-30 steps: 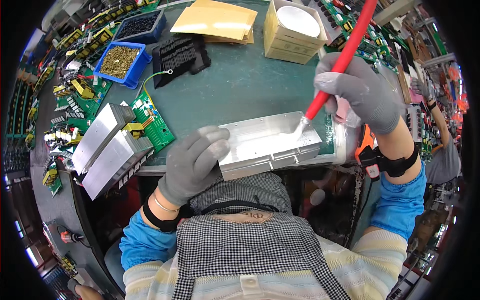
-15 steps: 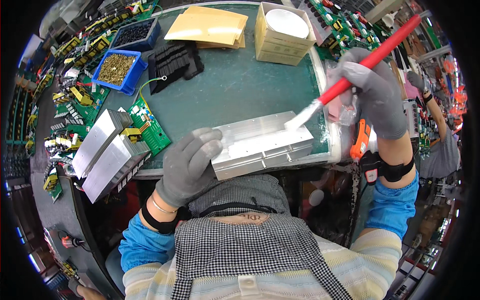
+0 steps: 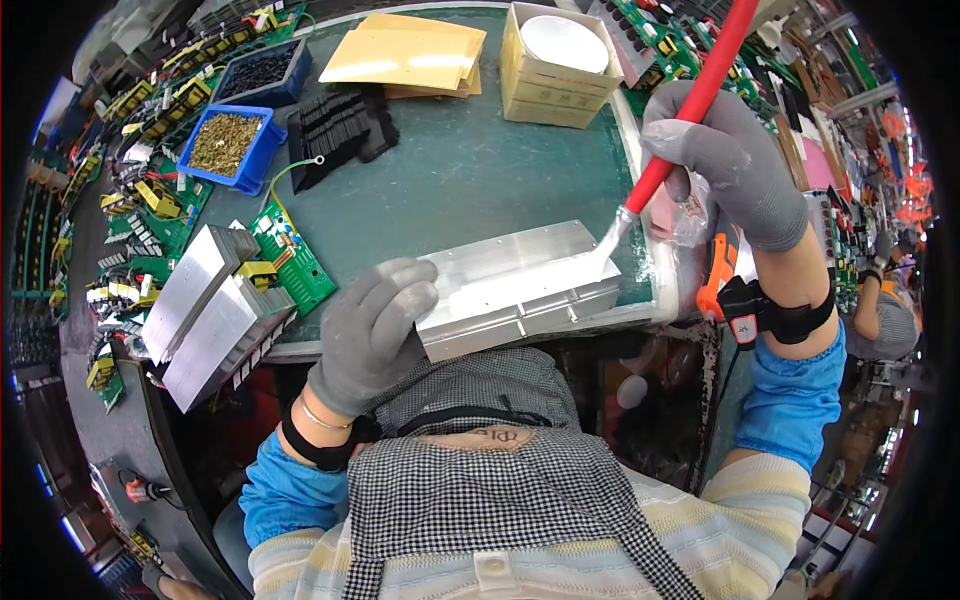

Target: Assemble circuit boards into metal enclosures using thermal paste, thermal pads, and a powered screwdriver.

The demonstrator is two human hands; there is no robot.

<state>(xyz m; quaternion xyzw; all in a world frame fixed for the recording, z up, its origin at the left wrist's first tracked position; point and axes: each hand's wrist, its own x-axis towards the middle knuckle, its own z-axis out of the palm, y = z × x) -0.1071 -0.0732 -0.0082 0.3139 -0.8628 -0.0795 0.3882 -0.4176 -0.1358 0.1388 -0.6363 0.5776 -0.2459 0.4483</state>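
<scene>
My left hand (image 3: 378,325), in a grey glove, grips the left end of a silver aluminium heat sink (image 3: 475,335) at the near table edge; its thumb is hidden. White paste coats much of the heat sink's upper face. In my gloved right hand (image 3: 748,170) is a brush (image 3: 715,70) with a red handle. Its paste-covered bristles touch the coated face near the right end. To the left stand two finned heat sinks (image 3: 220,335) beside a green circuit board (image 3: 293,260) with a yellow-green wire.
On the green table (image 3: 440,170) are a blue bin (image 3: 263,165) of brass-coloured small parts, a bin of black parts (image 3: 265,75), yellow envelopes (image 3: 400,50) and a cardboard box (image 3: 550,95) holding a white round container. An orange-and-black tool (image 3: 718,275) lies right; another person (image 3: 885,320) is beyond.
The brush has become more upright, its bristles shifting slightly right along the heat sink. My right hand has moved a little left and up. My left hand keeps its grip.
</scene>
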